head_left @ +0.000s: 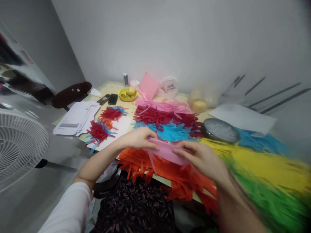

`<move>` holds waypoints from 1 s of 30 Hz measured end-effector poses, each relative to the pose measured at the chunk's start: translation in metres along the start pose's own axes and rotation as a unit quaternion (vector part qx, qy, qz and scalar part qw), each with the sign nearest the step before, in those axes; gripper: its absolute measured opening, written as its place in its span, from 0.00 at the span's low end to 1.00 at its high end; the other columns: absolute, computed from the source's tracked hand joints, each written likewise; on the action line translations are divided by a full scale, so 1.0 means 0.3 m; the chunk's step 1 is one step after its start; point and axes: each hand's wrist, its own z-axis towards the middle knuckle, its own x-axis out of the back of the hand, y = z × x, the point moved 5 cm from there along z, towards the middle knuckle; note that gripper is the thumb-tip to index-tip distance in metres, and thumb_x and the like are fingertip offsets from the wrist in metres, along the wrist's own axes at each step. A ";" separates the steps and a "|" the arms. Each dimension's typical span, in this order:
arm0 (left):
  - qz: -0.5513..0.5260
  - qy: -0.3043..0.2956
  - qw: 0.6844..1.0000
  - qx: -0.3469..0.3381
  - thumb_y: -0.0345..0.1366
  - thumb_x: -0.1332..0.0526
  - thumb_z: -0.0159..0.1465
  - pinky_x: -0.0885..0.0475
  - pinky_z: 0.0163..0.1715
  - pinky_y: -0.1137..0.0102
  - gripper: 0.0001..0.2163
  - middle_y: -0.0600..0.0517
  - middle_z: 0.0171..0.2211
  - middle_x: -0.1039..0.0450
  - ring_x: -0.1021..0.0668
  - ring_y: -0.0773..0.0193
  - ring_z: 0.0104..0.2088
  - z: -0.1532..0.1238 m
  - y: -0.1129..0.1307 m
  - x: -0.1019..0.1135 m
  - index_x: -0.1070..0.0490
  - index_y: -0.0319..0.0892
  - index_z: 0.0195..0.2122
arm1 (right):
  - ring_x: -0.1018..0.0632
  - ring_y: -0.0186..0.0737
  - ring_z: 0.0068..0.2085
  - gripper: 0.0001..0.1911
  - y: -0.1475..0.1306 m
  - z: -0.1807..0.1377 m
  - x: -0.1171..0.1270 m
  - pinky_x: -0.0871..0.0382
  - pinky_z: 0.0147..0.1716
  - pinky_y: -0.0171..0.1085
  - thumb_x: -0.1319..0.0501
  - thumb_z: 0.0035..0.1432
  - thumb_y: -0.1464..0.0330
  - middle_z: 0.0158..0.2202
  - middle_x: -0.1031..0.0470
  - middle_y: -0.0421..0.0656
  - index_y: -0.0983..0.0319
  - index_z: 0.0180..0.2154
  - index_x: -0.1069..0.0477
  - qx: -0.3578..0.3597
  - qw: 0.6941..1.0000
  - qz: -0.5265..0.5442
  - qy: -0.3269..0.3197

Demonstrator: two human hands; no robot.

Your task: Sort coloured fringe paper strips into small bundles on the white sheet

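Observation:
My left hand (138, 138) and my right hand (202, 158) both pinch a flat pink paper piece (167, 152), one at each end, above the table's near edge. Under it lies a heap of orange paper strips (155, 168) that hangs over the edge. Blue strips (170, 132), dark red strips (165, 117) and pink strips (162, 105) lie in rows behind. Yellow strips (257, 161) and green strips (267, 197) spread to the right, blurred.
A white fan (19, 145) stands at the left. White papers (75, 121), a phone (113, 98), a yellow bowl of fruit (128, 94), a white tub (168, 86) and a grey round dish (220, 129) sit on the table. A dark chair (71, 93) is beyond it.

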 end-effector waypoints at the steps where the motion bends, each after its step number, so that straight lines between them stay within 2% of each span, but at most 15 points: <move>1: -0.006 -0.004 1.000 -0.004 0.44 0.32 0.57 0.40 0.28 0.75 0.13 0.54 0.26 0.27 0.30 0.69 0.27 -0.001 0.005 0.003 0.22 0.37 0.32 | 0.25 0.39 0.25 0.17 -0.002 0.000 0.000 0.34 0.25 0.34 0.40 0.59 0.54 0.25 0.22 0.39 0.57 0.27 0.23 0.002 1.000 -0.001 0.000; 3: -0.027 -0.017 0.999 -0.009 0.45 0.34 0.59 0.38 0.31 0.75 0.15 0.51 0.31 0.23 0.28 0.67 0.30 0.001 0.014 0.007 0.21 0.37 0.36 | 0.26 0.38 0.25 0.18 -0.003 -0.002 0.002 0.35 0.24 0.34 0.40 0.59 0.54 0.23 0.23 0.38 0.57 0.25 0.24 0.005 1.000 -0.006 -0.018; 7: -0.036 -0.020 0.999 -0.002 0.47 0.35 0.59 0.40 0.27 0.75 0.18 0.55 0.21 0.31 0.33 0.70 0.25 0.016 0.011 0.006 0.24 0.35 0.26 | 0.29 0.37 0.24 0.21 0.001 -0.005 0.011 0.38 0.23 0.34 0.43 0.60 0.52 0.22 0.27 0.38 0.58 0.24 0.26 0.006 0.999 -0.017 -0.038; 11: -0.040 -0.005 0.999 -0.015 0.48 0.35 0.58 0.42 0.27 0.75 0.18 0.56 0.21 0.34 0.34 0.71 0.25 0.020 0.013 0.003 0.27 0.36 0.25 | 0.31 0.36 0.22 0.23 0.001 -0.003 0.020 0.40 0.22 0.34 0.43 0.61 0.52 0.20 0.30 0.38 0.59 0.21 0.28 0.008 0.999 -0.022 -0.044; 14: -0.039 -0.006 0.999 -0.029 0.48 0.37 0.60 0.41 0.28 0.75 0.18 0.56 0.22 0.34 0.34 0.70 0.26 0.010 0.023 0.001 0.28 0.36 0.25 | 0.27 0.37 0.25 0.18 0.001 -0.005 0.026 0.37 0.24 0.34 0.40 0.59 0.53 0.24 0.25 0.39 0.58 0.27 0.24 0.017 0.999 0.004 -0.043; 16: -0.029 -0.006 0.999 -0.033 0.47 0.38 0.62 0.41 0.28 0.74 0.17 0.56 0.23 0.34 0.33 0.70 0.26 0.002 0.026 0.002 0.29 0.37 0.26 | 0.27 0.38 0.26 0.17 0.002 -0.008 0.028 0.35 0.25 0.34 0.38 0.58 0.53 0.25 0.24 0.39 0.58 0.27 0.25 0.017 0.999 0.020 -0.039; 19: -0.018 -0.005 0.999 -0.033 0.43 0.38 0.63 0.41 0.29 0.74 0.13 0.56 0.25 0.33 0.33 0.69 0.27 -0.004 0.020 0.001 0.30 0.38 0.29 | 0.30 0.36 0.23 0.21 0.005 -0.018 0.031 0.37 0.23 0.33 0.39 0.57 0.52 0.20 0.30 0.38 0.59 0.21 0.31 0.004 1.000 0.023 -0.019; 24: -0.040 0.010 0.999 -0.031 0.42 0.36 0.60 0.40 0.30 0.74 0.11 0.57 0.26 0.35 0.33 0.69 0.28 -0.006 0.001 -0.004 0.32 0.38 0.29 | 0.27 0.38 0.26 0.15 0.015 -0.042 0.029 0.34 0.26 0.33 0.37 0.57 0.54 0.25 0.25 0.38 0.58 0.28 0.28 -0.020 0.999 0.037 0.034; 30: -0.178 0.109 0.978 -0.005 0.39 0.35 0.59 0.34 0.30 0.74 0.09 0.54 0.29 0.29 0.28 0.69 0.27 -0.027 -0.033 -0.019 0.28 0.37 0.33 | 0.24 0.40 0.30 0.10 0.041 -0.071 0.012 0.30 0.31 0.35 0.36 0.54 0.59 0.28 0.22 0.40 0.58 0.30 0.25 -0.043 0.985 0.077 0.146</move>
